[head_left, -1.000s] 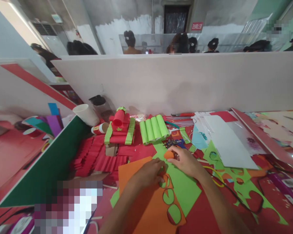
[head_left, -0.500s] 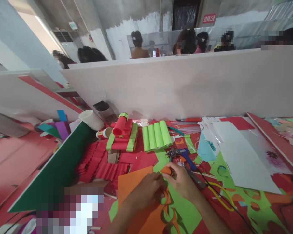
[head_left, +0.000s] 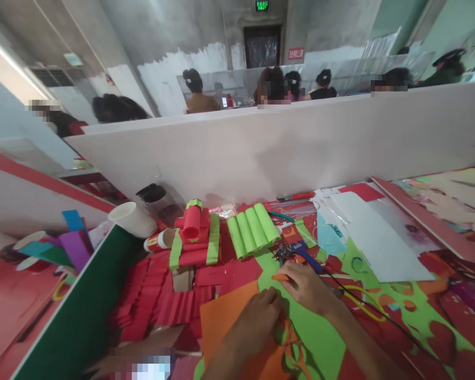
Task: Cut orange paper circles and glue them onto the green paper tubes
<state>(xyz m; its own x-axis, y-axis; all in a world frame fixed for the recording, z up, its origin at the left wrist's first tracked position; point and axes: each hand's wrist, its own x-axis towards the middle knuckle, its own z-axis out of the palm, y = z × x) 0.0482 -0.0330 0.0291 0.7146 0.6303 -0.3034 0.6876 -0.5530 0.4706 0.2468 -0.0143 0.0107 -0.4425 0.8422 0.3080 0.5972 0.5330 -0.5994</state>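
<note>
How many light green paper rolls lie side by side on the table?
4 rolls in one row, to the right of the red paper model; others may be hidden.

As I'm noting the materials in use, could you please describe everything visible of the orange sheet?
The orange sheet, apparently paper, lies mostly flat, overlapping a green sheet. Its left edges look straight; toward the right, rounded holes leave narrow strips. The left hand lies over it, hiding part; the bottom leaves the frame.
</note>
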